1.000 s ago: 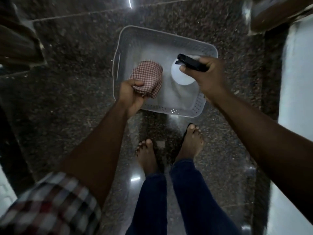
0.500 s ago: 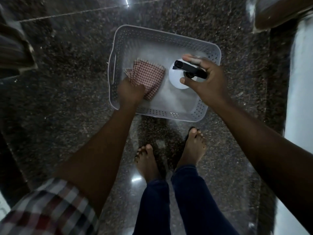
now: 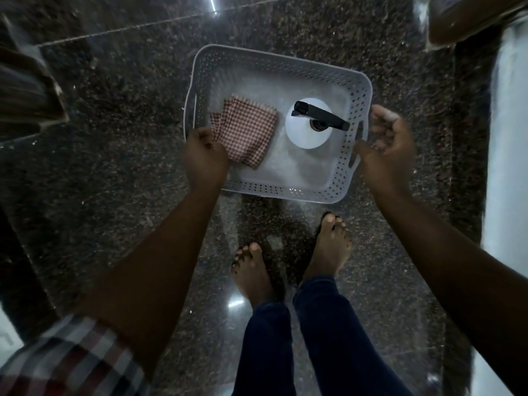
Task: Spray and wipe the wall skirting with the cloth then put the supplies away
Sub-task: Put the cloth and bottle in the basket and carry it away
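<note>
A grey perforated basket [image 3: 288,67] sits on the dark granite floor in front of my bare feet. The red-checked cloth [image 3: 248,132] lies folded flat in its left half. The white spray bottle [image 3: 303,135] with a black trigger head stands upright in the right half. My left hand [image 3: 204,158] is over the basket's left rim, its fingers curled at the cloth's near-left corner. My right hand [image 3: 385,147] hovers beside the basket's right handle with fingers spread, holding nothing and clear of the bottle.
A white wall [image 3: 505,155] with a dark skirting strip [image 3: 468,138] runs along the right. A brown object [image 3: 468,21] sits at top right, and a dark striped object [image 3: 25,92] at the left edge. My feet [image 3: 331,247] stand just behind the basket.
The cloth went down flat into the basket under my left hand. My right hand set the spray bottle down, let go and drew back to the right, beside the basket's handle.
</note>
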